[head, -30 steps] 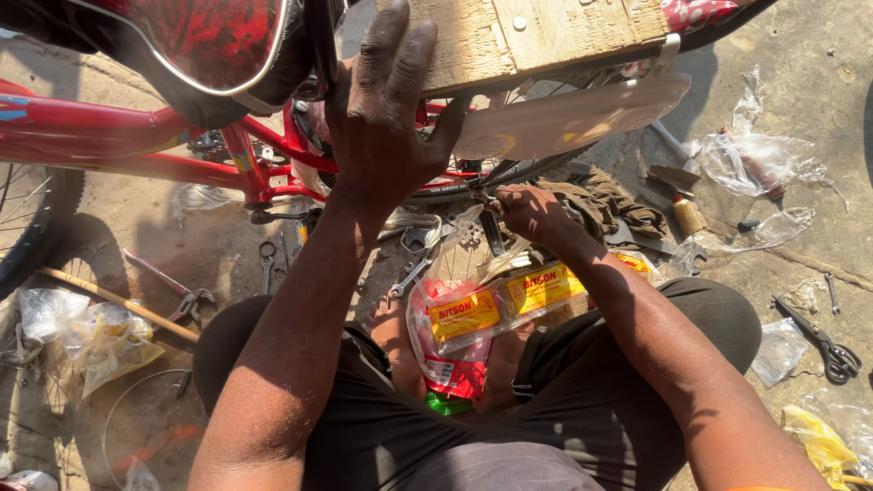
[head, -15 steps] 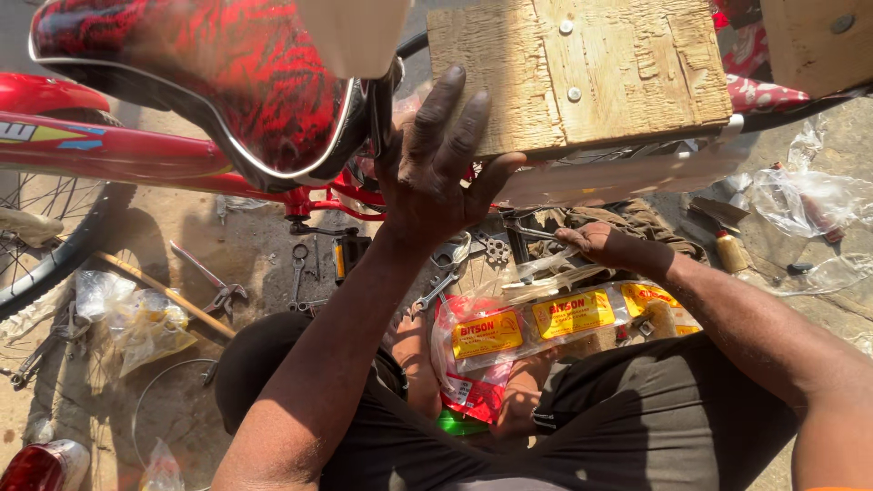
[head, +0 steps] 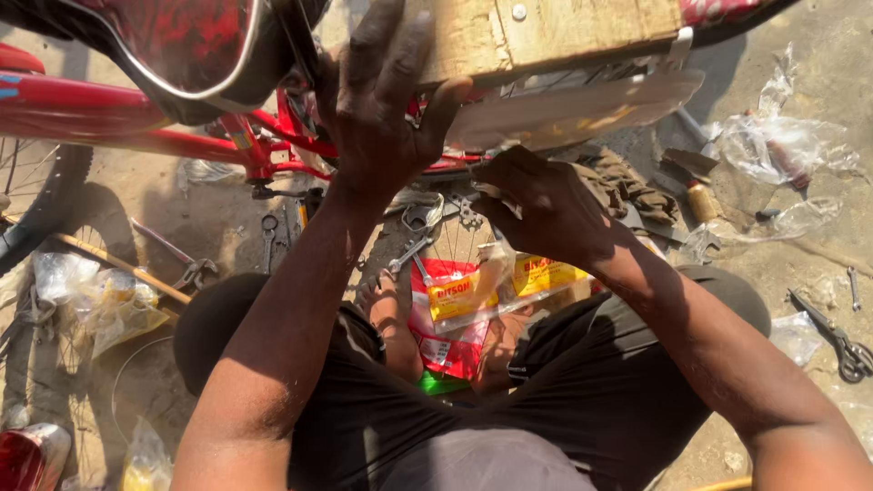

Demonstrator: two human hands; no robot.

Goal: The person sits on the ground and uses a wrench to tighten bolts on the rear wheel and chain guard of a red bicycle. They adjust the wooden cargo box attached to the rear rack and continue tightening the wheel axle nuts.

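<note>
My left hand (head: 382,109) is pressed flat with fingers spread against the edge of a wooden carrier board (head: 546,32) and the red bicycle frame (head: 109,109) behind the saddle (head: 173,45). Curled shut, my right hand (head: 546,205) sits just under the pale mudguard (head: 582,109); whatever its fingertips pinch is hidden. A red and yellow plastic packet (head: 455,309) lies in my lap below both hands.
Spanners and pliers (head: 195,268) lie on the dirt by the bicycle wheel (head: 36,209). Clear plastic bags (head: 782,145) and scissors (head: 841,341) are on the right, a crumpled bag (head: 109,305) and a wire hoop on the left. A brown rag (head: 637,186) lies under the mudguard.
My right hand has risen from the tools on the ground up to the underside of the mudguard. My left hand stays against the board and frame. The view has drawn closer.
</note>
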